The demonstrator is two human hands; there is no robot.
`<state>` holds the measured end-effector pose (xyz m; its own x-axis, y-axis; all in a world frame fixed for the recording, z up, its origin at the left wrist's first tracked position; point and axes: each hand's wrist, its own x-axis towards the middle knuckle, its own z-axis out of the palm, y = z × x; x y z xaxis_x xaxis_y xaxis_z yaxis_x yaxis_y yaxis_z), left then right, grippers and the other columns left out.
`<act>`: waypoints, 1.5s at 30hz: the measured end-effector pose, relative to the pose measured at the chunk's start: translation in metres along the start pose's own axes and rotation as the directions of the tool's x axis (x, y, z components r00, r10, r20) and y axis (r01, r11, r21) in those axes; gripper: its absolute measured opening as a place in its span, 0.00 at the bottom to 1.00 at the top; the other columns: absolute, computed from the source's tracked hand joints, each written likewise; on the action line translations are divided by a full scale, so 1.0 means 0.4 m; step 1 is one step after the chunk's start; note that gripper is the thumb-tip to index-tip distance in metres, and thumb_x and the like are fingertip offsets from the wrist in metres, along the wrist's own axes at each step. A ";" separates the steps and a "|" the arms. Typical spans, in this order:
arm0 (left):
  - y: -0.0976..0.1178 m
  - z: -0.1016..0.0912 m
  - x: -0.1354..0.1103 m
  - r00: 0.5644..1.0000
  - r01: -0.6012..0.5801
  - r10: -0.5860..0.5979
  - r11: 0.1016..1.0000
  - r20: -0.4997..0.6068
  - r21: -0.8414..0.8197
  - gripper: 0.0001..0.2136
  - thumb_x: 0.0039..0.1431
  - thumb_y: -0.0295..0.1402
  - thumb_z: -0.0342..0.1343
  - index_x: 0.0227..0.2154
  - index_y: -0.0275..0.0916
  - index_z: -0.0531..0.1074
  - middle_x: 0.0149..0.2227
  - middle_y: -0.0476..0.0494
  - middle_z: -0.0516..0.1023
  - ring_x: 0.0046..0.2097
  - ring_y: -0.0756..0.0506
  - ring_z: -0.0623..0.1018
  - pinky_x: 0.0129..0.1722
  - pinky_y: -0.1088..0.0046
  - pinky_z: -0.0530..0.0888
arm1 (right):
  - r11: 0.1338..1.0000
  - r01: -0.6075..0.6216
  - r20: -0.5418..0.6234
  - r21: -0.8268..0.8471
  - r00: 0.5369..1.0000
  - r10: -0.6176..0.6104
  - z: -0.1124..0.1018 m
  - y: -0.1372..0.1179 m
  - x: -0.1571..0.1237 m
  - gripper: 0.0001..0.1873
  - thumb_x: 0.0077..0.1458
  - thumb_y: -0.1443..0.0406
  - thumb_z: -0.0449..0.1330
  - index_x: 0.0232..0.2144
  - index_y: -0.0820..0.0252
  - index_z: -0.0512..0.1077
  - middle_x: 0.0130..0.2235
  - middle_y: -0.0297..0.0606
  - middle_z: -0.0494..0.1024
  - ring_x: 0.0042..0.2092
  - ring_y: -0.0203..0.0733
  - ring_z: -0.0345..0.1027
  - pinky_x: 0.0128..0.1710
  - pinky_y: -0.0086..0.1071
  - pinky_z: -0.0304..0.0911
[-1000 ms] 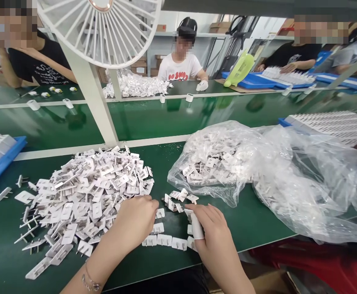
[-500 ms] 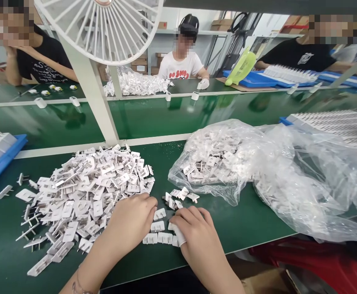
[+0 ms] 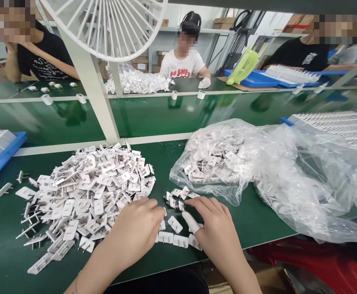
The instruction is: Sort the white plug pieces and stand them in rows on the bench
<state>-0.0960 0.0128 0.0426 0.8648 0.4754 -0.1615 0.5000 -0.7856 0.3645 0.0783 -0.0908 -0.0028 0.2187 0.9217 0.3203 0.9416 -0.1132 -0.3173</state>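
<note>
On the green, smooth-topped desk [image 3: 163, 259] before us, a large pile of small white rectangular plastic plates with metal prongs [image 3: 95, 183] spreads to the left, with several stray ones at its outer edge. Our bare left hand [image 3: 143, 226] lies beside the pile's right edge, fingers curled inward and knuckles toward us; its fingertips are hidden, so we cannot tell whether that grip holds anything. Our bare right hand [image 3: 218, 224], with a white covering [image 3: 190, 223] over the thumb, has a wide grip: thumb and forefinger stand apart, with green surface showing between them. Between our two hands a single white pronged plate [image 3: 175, 224] lies tilted on the desk, near the covered thumb. Just nearer to us, a short row of white pronged plates [image 3: 180, 241] runs sideways, partly behind our hands. Beyond our fingers sits a small loose cluster of white pronged plates [image 3: 176, 195], close to the tip of our right forefinger. Farther right, a clear crumpled plastic bag [image 3: 215, 163] holds many more such plates. Blue plastic trays with white pronged pieces stand at both sides, the left one [image 3: 1, 167] cut off by the view, and across from us sits a co-worker in a white shirt [image 3: 183, 65].
</note>
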 end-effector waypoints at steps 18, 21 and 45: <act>0.039 0.062 0.048 0.981 -0.161 0.175 0.975 -0.088 0.154 0.09 0.60 0.24 0.46 0.28 0.37 0.69 0.35 0.44 0.68 0.41 0.42 0.67 0.37 0.62 0.67 | 0.961 -0.193 0.080 0.196 0.980 0.181 0.011 0.010 0.002 0.14 0.57 0.69 0.48 0.38 0.57 0.73 0.34 0.37 0.78 0.37 0.45 0.70 0.41 0.41 0.63; 0.036 0.061 0.046 0.982 -0.148 0.165 0.976 -0.095 0.161 0.07 0.59 0.23 0.47 0.29 0.36 0.69 0.35 0.44 0.69 0.41 0.42 0.68 0.38 0.62 0.66 | 0.939 -0.246 0.106 0.242 0.968 0.226 0.005 0.008 0.007 0.13 0.58 0.66 0.50 0.40 0.58 0.73 0.32 0.37 0.78 0.36 0.44 0.71 0.39 0.39 0.65; 0.034 0.055 0.030 0.991 -0.092 0.102 0.990 -0.091 0.103 0.10 0.62 0.28 0.46 0.31 0.37 0.72 0.35 0.45 0.70 0.40 0.42 0.70 0.38 0.60 0.67 | 0.957 -0.144 0.382 0.253 0.923 0.038 0.006 0.004 0.008 0.31 0.37 0.84 0.44 0.39 0.55 0.72 0.36 0.33 0.74 0.42 0.43 0.62 0.49 0.43 0.53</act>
<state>-0.0778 -0.0008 0.0255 0.9034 0.4269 -0.0393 0.4200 -0.8629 0.2811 0.0800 -0.0872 -0.0045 0.1395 0.9886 -0.0569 0.8047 -0.1467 -0.5753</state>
